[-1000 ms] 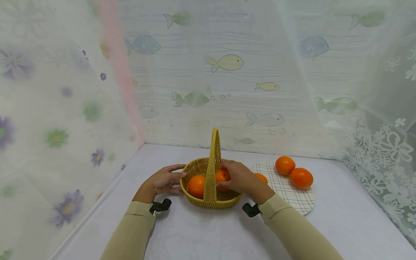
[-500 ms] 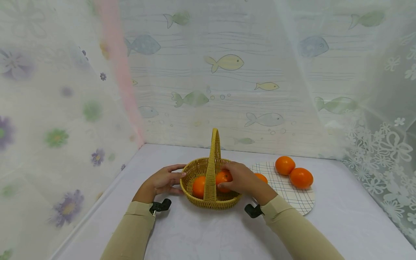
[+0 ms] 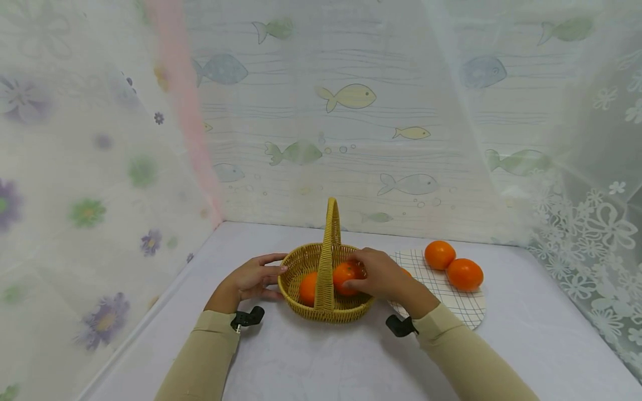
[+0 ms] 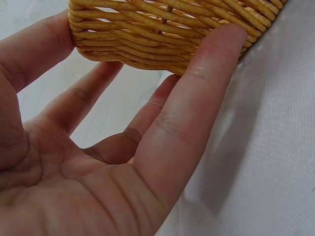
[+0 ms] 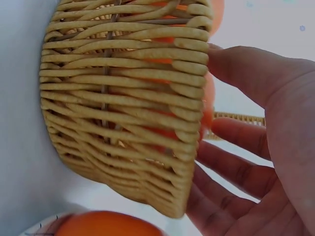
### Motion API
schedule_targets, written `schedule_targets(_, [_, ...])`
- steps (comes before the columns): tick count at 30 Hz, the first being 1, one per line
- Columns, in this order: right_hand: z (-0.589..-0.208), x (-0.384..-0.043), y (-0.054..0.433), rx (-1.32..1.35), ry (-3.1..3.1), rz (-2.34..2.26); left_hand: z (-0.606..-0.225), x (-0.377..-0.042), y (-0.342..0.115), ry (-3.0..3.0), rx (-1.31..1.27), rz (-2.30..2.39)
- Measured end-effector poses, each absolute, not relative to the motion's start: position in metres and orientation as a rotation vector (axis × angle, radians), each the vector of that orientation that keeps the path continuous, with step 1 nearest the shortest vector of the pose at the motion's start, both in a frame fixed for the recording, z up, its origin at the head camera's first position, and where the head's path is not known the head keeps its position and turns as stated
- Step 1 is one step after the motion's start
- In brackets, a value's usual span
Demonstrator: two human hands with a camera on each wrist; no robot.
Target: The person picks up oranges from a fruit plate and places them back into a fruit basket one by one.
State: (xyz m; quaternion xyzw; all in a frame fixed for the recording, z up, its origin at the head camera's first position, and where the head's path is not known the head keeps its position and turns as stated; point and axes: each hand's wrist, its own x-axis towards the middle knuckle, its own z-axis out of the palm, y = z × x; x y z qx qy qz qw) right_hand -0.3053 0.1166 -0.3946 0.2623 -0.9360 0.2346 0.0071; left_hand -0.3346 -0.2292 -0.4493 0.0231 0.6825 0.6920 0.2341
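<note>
A wicker basket (image 3: 326,316) with a tall arched handle stands on the table and contains two oranges. One orange (image 3: 308,288) lies left of the handle, partly behind it; the other orange (image 3: 348,278) lies to the right. My left hand (image 3: 251,279) touches the basket's left end, its fingers spread and mostly straight along the weave in the left wrist view. Over the basket's right rim, my right hand (image 3: 383,274) has its relaxed fingertips against the right-hand orange. In the right wrist view that orange (image 5: 209,93) shows just above the rim, near the thumb and fingers.
Right of the basket lies a round white checked mat or plate (image 3: 458,303). Two oranges sit on it, a rear orange (image 3: 439,255) and a front orange (image 3: 465,274). Another orange (image 3: 407,272) is mostly hidden behind my right hand. Printed curtains (image 3: 351,184) surround the white table.
Both oranges in the basket have shifted slightly right. My right hand has drawn back a little to the right, its thumb sliding across the orange. The left hand has stayed put.
</note>
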Motion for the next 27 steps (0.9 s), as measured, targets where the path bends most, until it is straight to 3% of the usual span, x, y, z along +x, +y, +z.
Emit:
schedule_targets(13, [-0.383,-0.292,0.147,0.806,-2.85,0.804,-0.45,-0.336,-0.229,1.866,0.061,1.901])
schedule_targets(27, [-0.4,-0.286,0.2,0.567,-2.773,0.997,-0.45,-0.335,-0.229,1.861,0.025,1.906])
